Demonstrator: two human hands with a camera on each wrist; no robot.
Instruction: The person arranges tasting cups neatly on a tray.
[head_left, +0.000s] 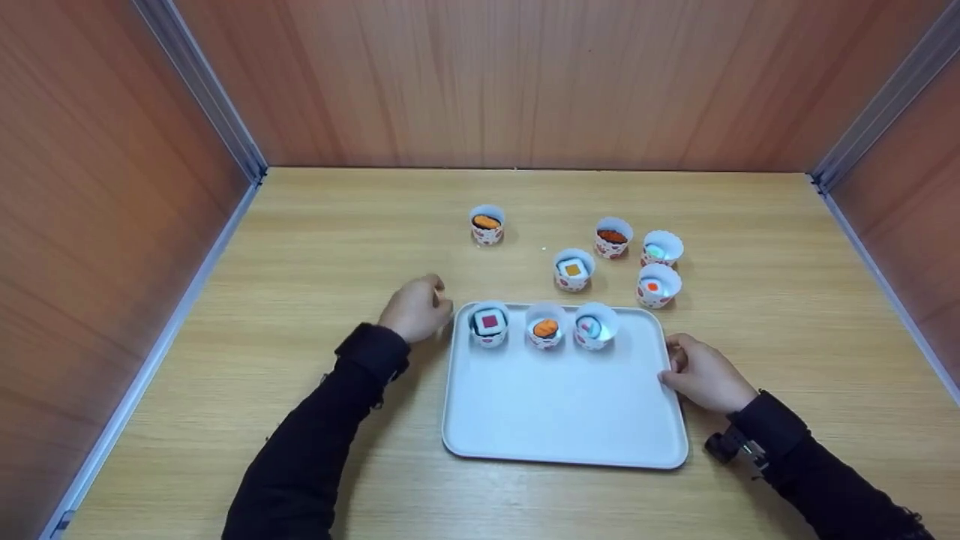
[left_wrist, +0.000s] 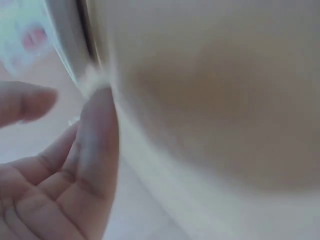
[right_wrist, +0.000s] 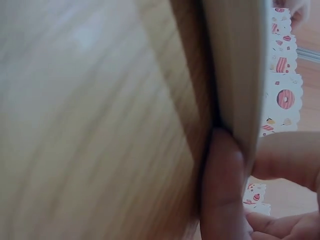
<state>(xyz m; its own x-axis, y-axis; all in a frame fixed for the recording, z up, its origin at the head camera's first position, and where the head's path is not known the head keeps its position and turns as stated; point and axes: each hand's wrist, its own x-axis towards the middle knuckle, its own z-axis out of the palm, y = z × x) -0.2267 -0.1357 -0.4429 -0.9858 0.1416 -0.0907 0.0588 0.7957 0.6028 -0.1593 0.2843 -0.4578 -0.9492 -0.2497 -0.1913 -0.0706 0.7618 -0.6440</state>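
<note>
A white rectangular tray (head_left: 566, 405) lies on the table. Along its back edge stand three patterned paper cups: one with a white square piece with a red centre (head_left: 489, 322), one with an orange piece (head_left: 545, 328), one with a pale blue-and-pink piece (head_left: 590, 327). My right hand (head_left: 705, 373) pinches the tray's right rim, thumb (right_wrist: 223, 185) low against its outer side and a finger over the edge. Beside the tray's back left corner is my left hand (head_left: 417, 308), its thumb tip right at the rim and its index finger (left_wrist: 30, 102) apart from the thumb.
Several more filled cups stand behind the tray: an orange one (head_left: 487, 226) at left, a yellow-centred square one (head_left: 574, 270), a reddish-brown one (head_left: 613, 238), and two close together, pale green (head_left: 661, 247) and orange-centred (head_left: 658, 286). Wood panels (head_left: 517, 82) enclose the table.
</note>
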